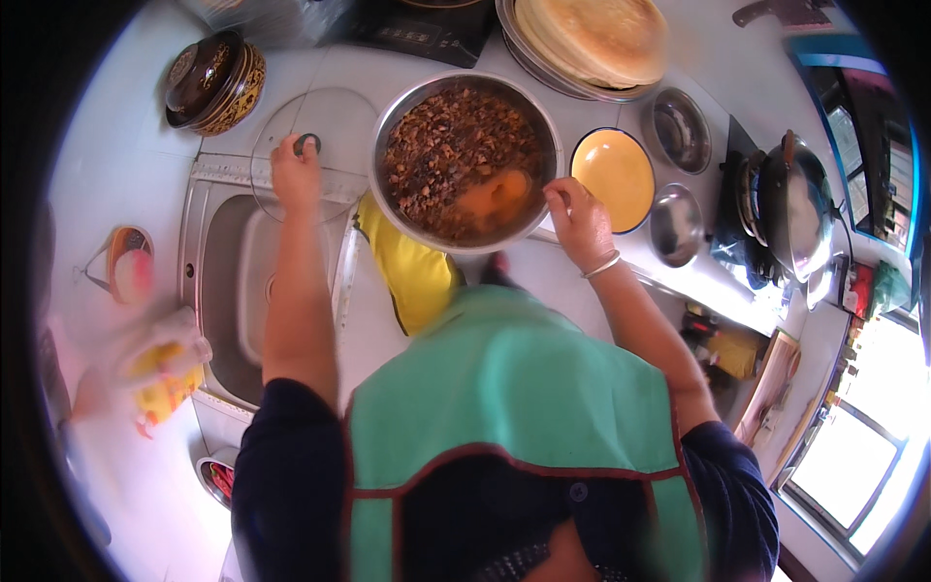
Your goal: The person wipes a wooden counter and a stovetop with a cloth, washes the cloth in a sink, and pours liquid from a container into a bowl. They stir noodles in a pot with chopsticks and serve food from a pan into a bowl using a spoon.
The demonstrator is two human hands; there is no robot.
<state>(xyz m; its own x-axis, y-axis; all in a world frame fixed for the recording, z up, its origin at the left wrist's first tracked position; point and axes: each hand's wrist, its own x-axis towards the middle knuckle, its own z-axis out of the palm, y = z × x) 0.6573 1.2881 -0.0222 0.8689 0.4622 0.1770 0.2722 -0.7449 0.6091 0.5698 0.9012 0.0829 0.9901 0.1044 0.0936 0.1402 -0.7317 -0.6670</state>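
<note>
My left hand (296,177) is closed on the dark round knob of a clear glass lid (341,109), which is over the counter and the sink's back edge. Right of it stands a large steel basin (380,207) filled with a dark brown chopped mixture (456,136), with a smooth orange patch (499,196) at its front right. The fingers of my right hand (582,221) pinch the basin's right rim. Just beyond that hand is a yellow enamel dish (613,175) with a dark rim.
Flatbreads (592,39) lie stacked at the back, beside a black cooktop (417,34). Two small steel bowls (677,223) sit right of the dish, near a wok (797,209). A steel sink (238,281) is left, with a lidded brown pot (218,85) behind. Yellow cloth (402,262) hangs below the basin.
</note>
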